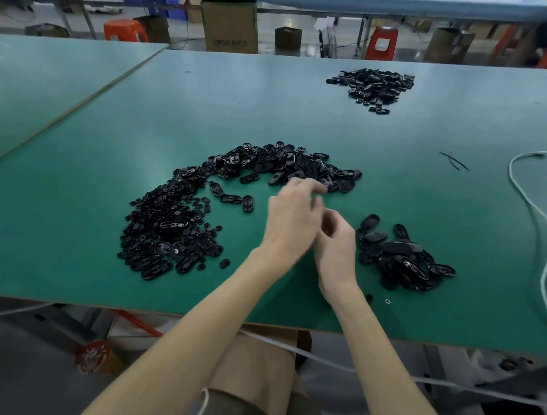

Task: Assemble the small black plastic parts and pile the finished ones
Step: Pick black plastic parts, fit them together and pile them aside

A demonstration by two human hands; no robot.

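Green table, black parts, cardboard box

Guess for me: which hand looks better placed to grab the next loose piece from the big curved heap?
The left hand, probably. Its fingers reach almost to the inner edge of the curved heap, while the right hand sits nearer the person, beside the smaller pile on the right.

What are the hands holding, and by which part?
Cannot tell: the left hand is blurred, the right hand curled, and nothing shows in either grip.
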